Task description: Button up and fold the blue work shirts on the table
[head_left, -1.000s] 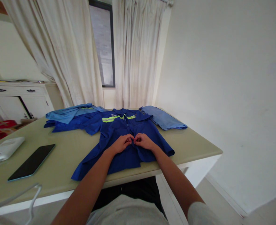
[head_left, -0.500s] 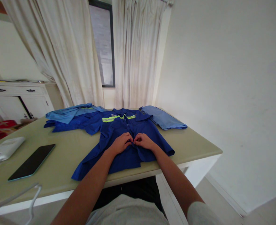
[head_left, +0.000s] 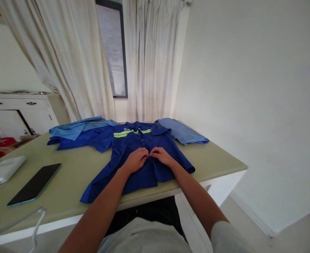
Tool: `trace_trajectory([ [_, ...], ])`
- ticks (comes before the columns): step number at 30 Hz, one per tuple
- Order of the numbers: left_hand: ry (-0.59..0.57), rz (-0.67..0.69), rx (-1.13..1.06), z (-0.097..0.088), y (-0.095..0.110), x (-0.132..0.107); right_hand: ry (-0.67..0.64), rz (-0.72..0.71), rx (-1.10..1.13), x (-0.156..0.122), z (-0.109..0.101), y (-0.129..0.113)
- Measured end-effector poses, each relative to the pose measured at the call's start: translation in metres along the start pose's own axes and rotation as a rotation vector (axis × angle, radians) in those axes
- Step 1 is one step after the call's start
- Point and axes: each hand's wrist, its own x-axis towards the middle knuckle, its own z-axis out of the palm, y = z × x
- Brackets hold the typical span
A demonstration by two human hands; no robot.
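A dark blue short-sleeved shirt [head_left: 128, 140] lies spread on the table, collar away from me, with a yellow-green and silver stripe across its chest. Both hands meet at its front opening, below the visible buttons. My left hand [head_left: 137, 160] rests on the cloth, its fingertips pinching the front edge. From the other side, my right hand [head_left: 161, 155] pinches the same opening with thumb and forefinger. The fingertips nearly touch, and any button between them is hidden.
Light blue and dark blue shirts [head_left: 76, 129] lie in a heap at the back left. Folded light blue clothing [head_left: 183, 131] is at the back right. A black phone [head_left: 35, 184] and a white device [head_left: 4, 171] with a cable lie on the table [head_left: 73, 189] at left.
Both hands have shifted slightly up the shirt's front, toward the collar. The shirt stays spread in place, and the whole view has moved a little.
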Motion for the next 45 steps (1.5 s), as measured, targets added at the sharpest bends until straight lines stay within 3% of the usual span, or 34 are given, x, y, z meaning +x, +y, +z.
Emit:
trace_trajectory([
  [4,0.008,-0.019,-0.111,0.0,0.0,0.002,0.019,0.108,0.076,0.002,0.003,-0.001],
  [10,0.028,-0.261,-0.27,0.012,-0.007,0.004,0.054,0.061,0.041,0.0,0.003,-0.001],
  [14,-0.066,-0.257,-0.147,0.014,-0.008,0.004,0.042,0.061,-0.005,0.001,0.006,0.006],
  [20,-0.08,-0.145,0.208,0.007,0.007,0.003,0.006,0.053,-0.019,0.002,0.003,0.003],
  [27,-0.139,-0.278,0.018,0.011,0.004,0.008,-0.013,0.025,-0.001,0.0,0.002,-0.001],
  [30,-0.21,-0.327,0.078,0.002,-0.006,0.005,0.034,-0.018,-0.078,-0.003,0.005,-0.002],
  [34,-0.241,-0.584,0.398,-0.033,-0.043,-0.031,-0.038,-0.024,-0.206,-0.019,-0.002,-0.015],
  [36,-0.312,-0.749,0.399,-0.053,-0.067,-0.061,-0.111,-0.033,-0.337,-0.039,-0.011,-0.024],
  [39,-0.331,-0.811,0.365,-0.074,-0.089,-0.106,-0.207,-0.017,-0.542,-0.082,-0.027,-0.036],
  [42,-0.254,-0.769,0.365,-0.081,-0.076,-0.135,-0.289,0.012,-0.628,-0.127,-0.041,-0.043],
  [45,-0.208,-0.639,0.14,-0.08,-0.036,-0.152,-0.366,-0.028,-0.67,-0.162,-0.048,-0.05],
])
